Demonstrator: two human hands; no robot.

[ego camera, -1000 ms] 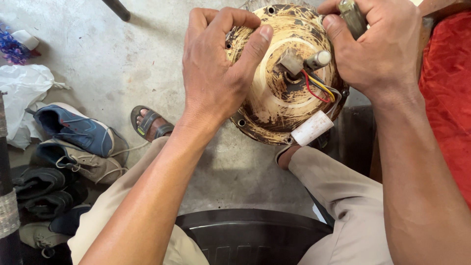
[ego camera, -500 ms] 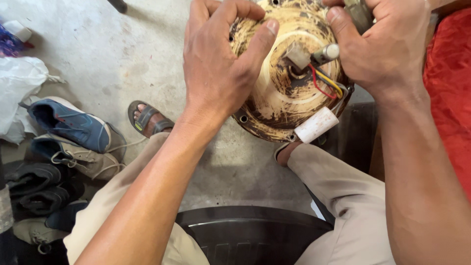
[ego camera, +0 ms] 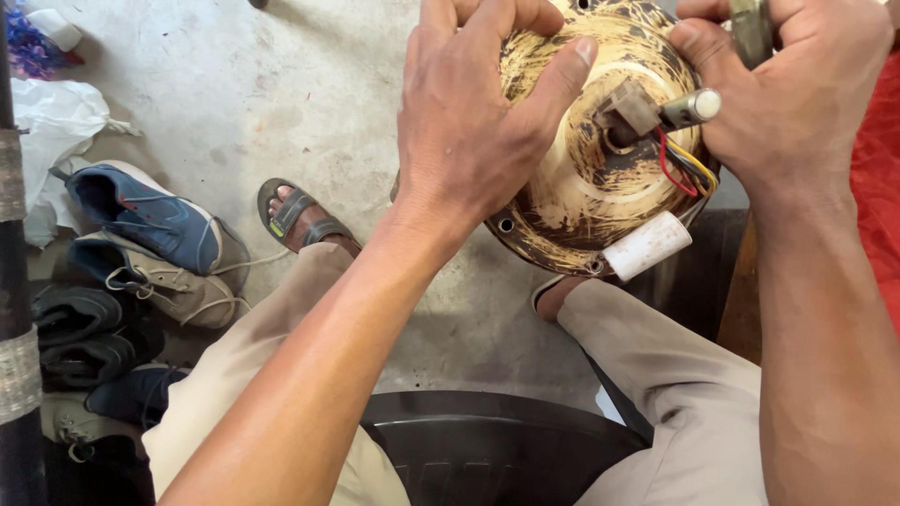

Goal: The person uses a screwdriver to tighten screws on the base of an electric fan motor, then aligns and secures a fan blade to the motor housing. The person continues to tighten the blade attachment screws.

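I see my left hand (ego camera: 469, 122) clamped over the left half of a round, worn, yellow-and-brown metal motor housing (ego camera: 581, 187), its fingers curled over the far rim and the thumb pressed flat on the top face. My right hand (ego camera: 797, 94) grips the housing's right edge, and its fingers are also wrapped around a slim greenish-grey tool (ego camera: 750, 28) whose working end I cannot make out. Between the two thumbs, at the hub, a short grey shaft with a white tip (ego camera: 689, 108) sticks out beside a small brown block (ego camera: 633, 105), and red, yellow and dark wires (ego camera: 684, 164) run from the hub down towards the right thumb. Just below them, a white cylindrical capacitor (ego camera: 647, 245) lies against the housing's near rim. The housing is held above a grey concrete floor (ego camera: 281, 94), between my knees in beige trousers (ego camera: 675, 375). Well left of the left hand lie a blue sneaker (ego camera: 150, 211) and a tan laced shoe (ego camera: 159, 276); a foot in a dark sandal (ego camera: 305, 220) rests nearer the wrist.
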